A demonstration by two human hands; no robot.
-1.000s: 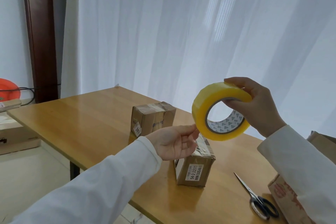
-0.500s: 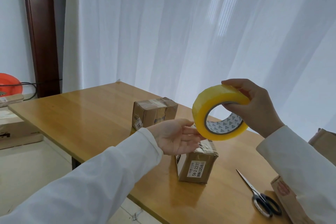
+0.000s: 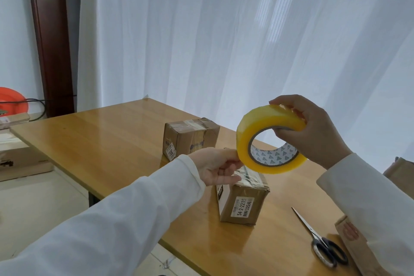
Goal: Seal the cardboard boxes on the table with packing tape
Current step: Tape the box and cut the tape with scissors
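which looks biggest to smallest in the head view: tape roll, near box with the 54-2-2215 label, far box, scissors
1. tape roll, though it is held nearest the camera
2. near box
3. far box, partly hidden by the left hand
4. scissors

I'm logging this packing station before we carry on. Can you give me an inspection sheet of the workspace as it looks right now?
Surface: wooden table, glossy.
Job's things: yellow tape roll held in the air; near box and far box on the table, both with tape on top.
Clutter: scissors lying flat; another box at the right edge.
Hands: right hand grips the roll; left hand fingers the roll's edge.
Cables: black cable far left.
Surroundings: white curtain, orange object.
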